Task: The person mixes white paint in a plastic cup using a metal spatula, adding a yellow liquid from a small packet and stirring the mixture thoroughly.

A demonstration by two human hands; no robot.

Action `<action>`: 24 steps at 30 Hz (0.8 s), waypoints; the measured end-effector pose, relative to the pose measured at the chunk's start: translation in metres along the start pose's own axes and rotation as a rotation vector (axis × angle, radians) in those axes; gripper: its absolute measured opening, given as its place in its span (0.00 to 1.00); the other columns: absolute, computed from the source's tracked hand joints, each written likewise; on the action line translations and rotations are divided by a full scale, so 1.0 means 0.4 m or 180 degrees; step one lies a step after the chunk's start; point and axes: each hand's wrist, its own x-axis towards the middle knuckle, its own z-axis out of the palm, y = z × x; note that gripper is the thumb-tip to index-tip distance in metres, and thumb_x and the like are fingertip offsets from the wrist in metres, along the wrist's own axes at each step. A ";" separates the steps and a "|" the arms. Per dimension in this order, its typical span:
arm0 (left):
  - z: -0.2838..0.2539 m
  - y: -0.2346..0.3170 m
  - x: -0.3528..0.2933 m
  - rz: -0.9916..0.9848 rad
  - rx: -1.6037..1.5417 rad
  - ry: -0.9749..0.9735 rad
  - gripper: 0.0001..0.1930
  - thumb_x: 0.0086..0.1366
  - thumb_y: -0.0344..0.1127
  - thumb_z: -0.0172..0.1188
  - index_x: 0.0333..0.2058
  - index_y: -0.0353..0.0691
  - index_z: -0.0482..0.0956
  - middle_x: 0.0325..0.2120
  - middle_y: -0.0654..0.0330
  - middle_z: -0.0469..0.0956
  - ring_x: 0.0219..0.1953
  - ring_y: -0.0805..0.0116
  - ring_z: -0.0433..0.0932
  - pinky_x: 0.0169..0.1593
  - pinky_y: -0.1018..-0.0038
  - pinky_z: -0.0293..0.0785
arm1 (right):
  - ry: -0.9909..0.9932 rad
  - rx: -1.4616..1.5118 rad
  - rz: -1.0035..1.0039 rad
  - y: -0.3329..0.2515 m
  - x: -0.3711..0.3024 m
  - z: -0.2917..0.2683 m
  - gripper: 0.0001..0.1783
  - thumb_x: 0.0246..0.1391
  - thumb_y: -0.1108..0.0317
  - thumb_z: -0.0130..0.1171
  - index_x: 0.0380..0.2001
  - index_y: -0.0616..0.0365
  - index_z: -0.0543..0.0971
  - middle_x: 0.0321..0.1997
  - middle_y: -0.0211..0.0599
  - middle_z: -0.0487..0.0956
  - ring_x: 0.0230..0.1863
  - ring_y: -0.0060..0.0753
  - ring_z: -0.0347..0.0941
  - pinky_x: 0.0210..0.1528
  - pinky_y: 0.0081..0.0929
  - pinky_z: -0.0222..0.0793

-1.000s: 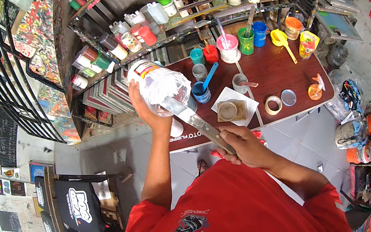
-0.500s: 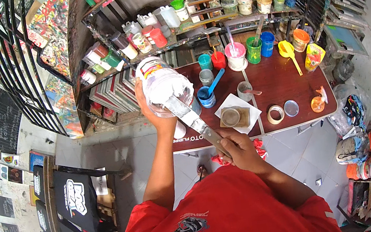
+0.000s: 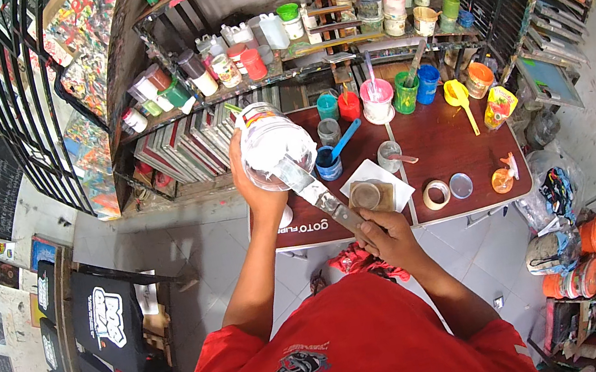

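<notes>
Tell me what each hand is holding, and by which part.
The left hand holds the clear jar by its outer wall, on the left side; the right hand holds the spatula by its handle.

The jar [image 3: 268, 142] sits in the left hand [image 3: 257, 187], left of the right hand [image 3: 388, 237], whose spatula [image 3: 345, 217] reaches into it. Behind the table [image 3: 459, 149] stand shelves [image 3: 325, 44]; on the table, a tape roll [image 3: 427, 197] lies left of a spray bottle [image 3: 503, 181].
</notes>
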 end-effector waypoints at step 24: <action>-0.088 -0.069 -0.016 0.0113 0.0589 -0.0315 0.40 0.41 0.31 0.76 0.57 0.35 0.69 0.55 0.44 0.71 0.59 0.43 0.69 0.63 0.57 0.65 | 0.0036 -0.0499 0.0257 0.075 -0.001 -0.076 0.17 0.68 0.73 0.46 0.55 0.70 0.74 0.22 0.29 0.72 0.18 0.14 0.60 0.19 0.16 0.57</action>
